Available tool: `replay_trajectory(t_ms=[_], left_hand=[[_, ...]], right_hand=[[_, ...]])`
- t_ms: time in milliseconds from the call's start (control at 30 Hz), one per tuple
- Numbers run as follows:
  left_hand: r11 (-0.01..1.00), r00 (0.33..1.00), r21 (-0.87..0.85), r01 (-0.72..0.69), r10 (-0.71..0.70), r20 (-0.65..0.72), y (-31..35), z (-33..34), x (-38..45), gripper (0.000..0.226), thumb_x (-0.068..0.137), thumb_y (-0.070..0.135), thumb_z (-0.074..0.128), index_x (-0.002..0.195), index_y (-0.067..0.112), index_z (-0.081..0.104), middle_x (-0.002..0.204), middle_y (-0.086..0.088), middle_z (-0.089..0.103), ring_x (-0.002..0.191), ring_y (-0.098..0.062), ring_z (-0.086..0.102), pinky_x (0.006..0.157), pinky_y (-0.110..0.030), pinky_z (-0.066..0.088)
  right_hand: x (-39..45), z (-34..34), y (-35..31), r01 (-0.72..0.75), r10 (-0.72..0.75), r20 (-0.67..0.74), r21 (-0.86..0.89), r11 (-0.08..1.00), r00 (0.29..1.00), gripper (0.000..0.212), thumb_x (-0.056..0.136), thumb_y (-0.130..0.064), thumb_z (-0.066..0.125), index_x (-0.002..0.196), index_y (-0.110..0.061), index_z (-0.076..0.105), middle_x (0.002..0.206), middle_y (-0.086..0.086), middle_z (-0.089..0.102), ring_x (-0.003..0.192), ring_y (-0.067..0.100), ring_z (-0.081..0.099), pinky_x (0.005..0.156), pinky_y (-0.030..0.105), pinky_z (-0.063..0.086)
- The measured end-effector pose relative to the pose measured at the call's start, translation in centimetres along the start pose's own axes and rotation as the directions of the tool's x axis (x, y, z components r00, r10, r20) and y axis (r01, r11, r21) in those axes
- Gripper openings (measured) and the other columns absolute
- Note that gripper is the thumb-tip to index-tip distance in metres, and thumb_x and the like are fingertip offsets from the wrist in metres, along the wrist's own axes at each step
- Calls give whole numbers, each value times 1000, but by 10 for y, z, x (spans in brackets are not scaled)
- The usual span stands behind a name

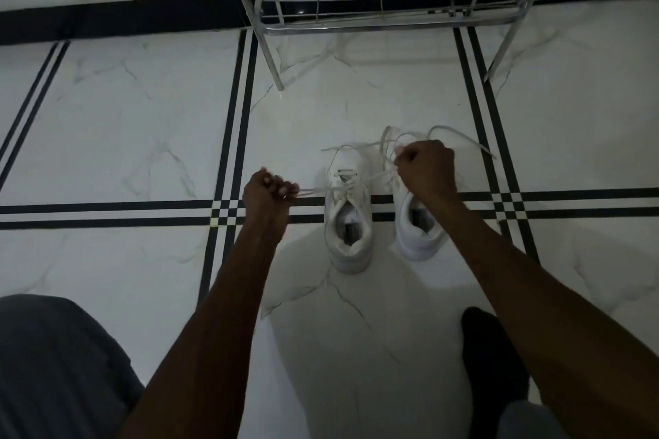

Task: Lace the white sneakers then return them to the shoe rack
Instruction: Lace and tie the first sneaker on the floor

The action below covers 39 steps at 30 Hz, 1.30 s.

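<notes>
Two white sneakers stand side by side on the tiled floor, heels toward me. The left sneaker has a white lace stretched sideways from its eyelets. My left hand is fisted on one end of that lace, left of the shoe. My right hand grips the other end above the right sneaker, partly hiding its front. Loose lace loops trail beyond the right hand.
A metal wire shoe rack stands against the wall just beyond the sneakers, its lower shelf bare. White marble floor tiles with black stripe lines surround the shoes. My knee and a dark-socked foot are near the bottom.
</notes>
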State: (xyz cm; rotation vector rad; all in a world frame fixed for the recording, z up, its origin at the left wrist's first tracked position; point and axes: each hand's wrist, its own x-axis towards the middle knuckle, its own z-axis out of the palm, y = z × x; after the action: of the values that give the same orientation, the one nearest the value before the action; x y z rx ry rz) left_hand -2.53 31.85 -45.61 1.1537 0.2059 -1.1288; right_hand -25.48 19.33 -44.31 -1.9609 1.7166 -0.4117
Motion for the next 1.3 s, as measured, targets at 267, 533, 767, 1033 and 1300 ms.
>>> replay_trajectory(t_ms=[267,533,767,1033,1300], left_hand=[[792,986,603,-99,162,-50,-1,-41,10,34,109,35,41,95,9,58,94,-14,77,97,-28,72,87,-44,60],[55,797,832,-552,328,507,-8,-13,17,41,102,18,60,141,8,55,133,-15,66,124,-26,61,106,-42,50],[-293,770,751,-591,73,634,-29,22,11,23,94,14,62,105,26,79,98,-1,81,95,-23,75,90,-45,57],[-676,676,516,-526,36,736,-28,19,20,27,85,11,74,107,26,77,102,-3,64,116,-33,57,119,-64,19],[-656,698,604,-452,161,697,-44,-8,5,10,78,21,72,82,30,70,84,9,67,95,-21,67,118,-64,22]], right_hand=[[3,5,19,89,-87,-80,13,996,993,39,85,-33,77,87,6,76,86,23,75,84,36,70,89,49,53],[0,-1,-3,278,-317,160,223,934,935,49,79,5,77,126,0,65,124,22,64,100,8,63,87,14,45],[-13,32,-1,314,-310,361,49,948,880,26,84,3,71,107,-8,78,106,16,77,87,25,75,84,40,62],[-8,38,-3,345,-322,349,-3,939,880,36,77,9,68,110,-3,76,103,19,76,91,30,72,86,41,59],[-25,42,2,306,-265,282,-114,945,922,16,83,-4,59,75,-6,73,74,11,71,65,24,67,64,37,59]])
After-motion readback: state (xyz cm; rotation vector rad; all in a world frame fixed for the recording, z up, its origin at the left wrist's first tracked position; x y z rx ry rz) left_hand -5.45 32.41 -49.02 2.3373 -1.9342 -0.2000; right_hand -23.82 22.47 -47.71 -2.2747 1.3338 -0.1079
